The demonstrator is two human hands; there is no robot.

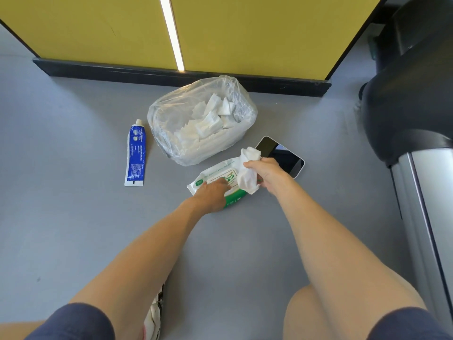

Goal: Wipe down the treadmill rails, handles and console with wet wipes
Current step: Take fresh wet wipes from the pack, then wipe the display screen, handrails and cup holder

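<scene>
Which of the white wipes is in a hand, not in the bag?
The crumpled wipe that the right hand grips, just above the green-and-white wipe pack. All the other wipes lie loose inside the clear plastic bag near the wall.

Grey floor [61, 217] bears tube [135, 153], plastic bag [166, 119], wipes pack [218, 171], phone [286, 158].

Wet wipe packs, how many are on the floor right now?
1. The wet wipe pack lies on the grey floor beside the clear bag, with the left hand resting on it. Another could be hidden inside the bag.
</scene>
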